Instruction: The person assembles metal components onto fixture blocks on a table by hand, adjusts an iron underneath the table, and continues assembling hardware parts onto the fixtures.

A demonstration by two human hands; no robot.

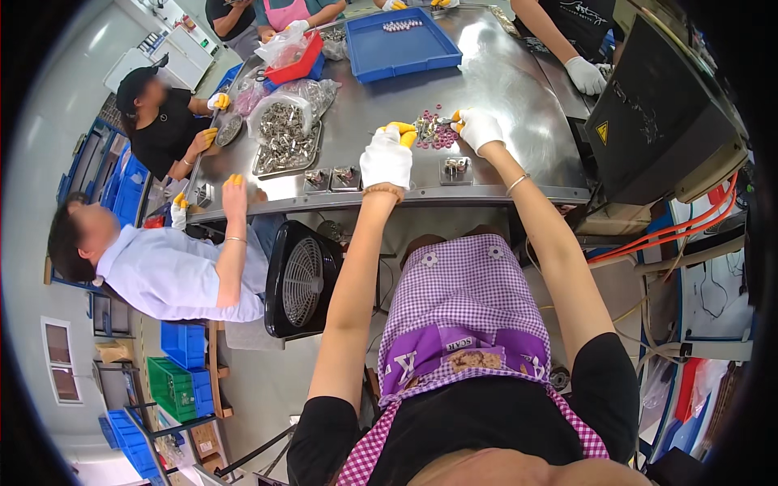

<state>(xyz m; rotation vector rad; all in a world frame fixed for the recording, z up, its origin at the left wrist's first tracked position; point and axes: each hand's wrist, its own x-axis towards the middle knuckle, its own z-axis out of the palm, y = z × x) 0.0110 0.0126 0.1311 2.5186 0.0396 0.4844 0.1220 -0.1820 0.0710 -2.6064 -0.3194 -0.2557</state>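
Both my hands wear white gloves with yellow fingertips and work over the metal table (519, 97). My left hand (387, 158) is closed, its fingertips pressed together; what they pinch is too small to make out. Opposite it, my right hand (480, 131) also has its fingers drawn together, with a small dark bit at the tips that I cannot name. Between the hands lies a loose pile of small pink rings (438, 139) mixed with little metal parts (425, 126). Nearer the table edge, below the pile, sits a small clear square holder (455, 171) with metal pieces on it.
Left of my left hand stand two more small holders (331, 179) and a tray heaped with metal parts (284, 144). A blue tray (401, 49) and a red bin (296, 61) are farther back. A dark machine (660, 105) stands at right. Co-workers sit around the table.
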